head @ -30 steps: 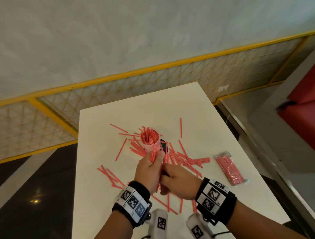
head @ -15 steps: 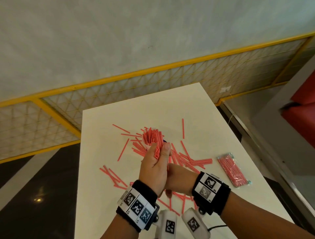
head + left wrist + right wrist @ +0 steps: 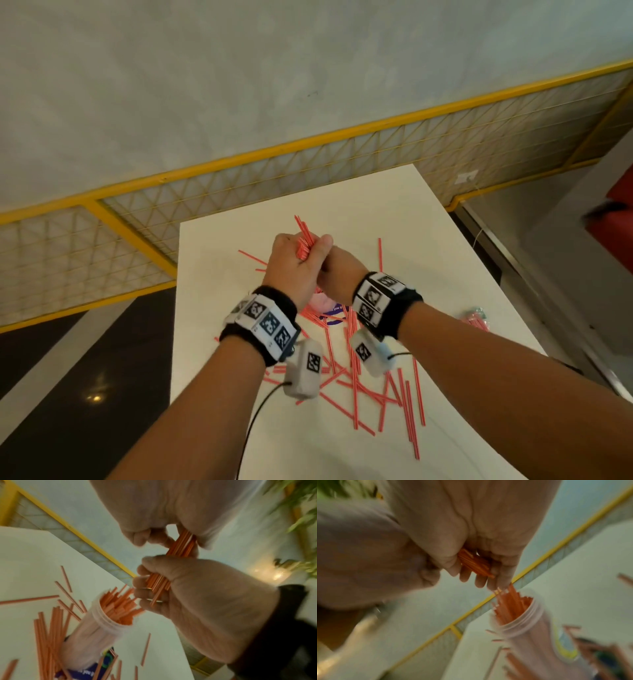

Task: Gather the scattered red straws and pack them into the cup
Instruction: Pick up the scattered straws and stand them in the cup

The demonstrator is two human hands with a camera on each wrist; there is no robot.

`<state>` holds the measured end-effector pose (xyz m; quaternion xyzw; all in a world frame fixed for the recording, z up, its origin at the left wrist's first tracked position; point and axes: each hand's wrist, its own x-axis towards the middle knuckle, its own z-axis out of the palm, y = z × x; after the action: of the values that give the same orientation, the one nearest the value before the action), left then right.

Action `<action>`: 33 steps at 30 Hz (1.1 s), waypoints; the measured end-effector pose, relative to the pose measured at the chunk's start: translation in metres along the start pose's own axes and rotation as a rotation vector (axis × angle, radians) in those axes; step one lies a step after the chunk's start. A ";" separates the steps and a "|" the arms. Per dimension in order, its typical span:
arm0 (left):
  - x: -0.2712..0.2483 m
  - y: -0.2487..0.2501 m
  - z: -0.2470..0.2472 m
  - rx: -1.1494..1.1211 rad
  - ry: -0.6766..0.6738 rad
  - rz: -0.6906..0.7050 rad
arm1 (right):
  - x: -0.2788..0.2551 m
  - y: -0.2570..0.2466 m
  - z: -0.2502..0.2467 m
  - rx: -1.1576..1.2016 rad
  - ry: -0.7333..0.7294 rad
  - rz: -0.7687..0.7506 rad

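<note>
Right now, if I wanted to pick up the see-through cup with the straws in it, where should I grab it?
Probably around the cup's smooth lower wall, coming from the side. It stands upright on the table, and red straws poke out of its open mouth, so a grab from above would likely hit them. Loose straws lean against one side; the barer side looks easier.

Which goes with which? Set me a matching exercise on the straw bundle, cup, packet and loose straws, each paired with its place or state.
Things:
1. bundle of red straws
2. cup
3. packet of straws
4. loose red straws

Places or states:
A. scattered flat on the table
B. gripped by the left hand and right hand
C. near the table's right edge
D. straws poking out of its mouth

Pairs: 1-B, 2-D, 3-C, 4-A
</note>
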<state>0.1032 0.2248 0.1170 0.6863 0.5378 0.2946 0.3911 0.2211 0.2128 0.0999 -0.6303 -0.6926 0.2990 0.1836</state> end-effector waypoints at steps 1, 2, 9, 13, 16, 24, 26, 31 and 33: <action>0.009 -0.004 -0.003 0.027 -0.033 -0.014 | 0.009 0.004 0.002 -0.022 0.022 0.022; 0.016 -0.010 -0.005 0.060 -0.043 -0.017 | 0.015 0.008 0.004 -0.056 0.042 0.058; 0.022 -0.046 0.004 0.216 -0.007 -0.103 | 0.029 0.012 0.021 -0.243 -0.157 0.063; 0.019 -0.066 0.005 0.227 -0.012 -0.193 | 0.026 0.020 0.027 -0.105 -0.106 0.149; 0.015 -0.070 0.009 0.246 -0.049 -0.231 | 0.023 0.024 0.029 -0.073 -0.119 0.203; 0.015 -0.075 0.012 0.244 -0.070 -0.211 | 0.025 0.029 0.035 -0.035 -0.044 0.221; 0.013 -0.078 0.013 0.253 -0.061 -0.238 | 0.020 0.033 0.036 -0.010 -0.045 0.206; 0.007 -0.086 0.019 0.313 -0.067 -0.224 | -0.004 0.042 0.033 0.011 0.005 0.102; 0.003 -0.082 0.023 0.296 -0.011 -0.218 | -0.019 0.046 0.031 0.010 0.006 0.072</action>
<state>0.0813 0.2320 0.0355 0.6757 0.6441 0.1645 0.3185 0.2395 0.1902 0.0487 -0.6548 -0.6673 0.3069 0.1779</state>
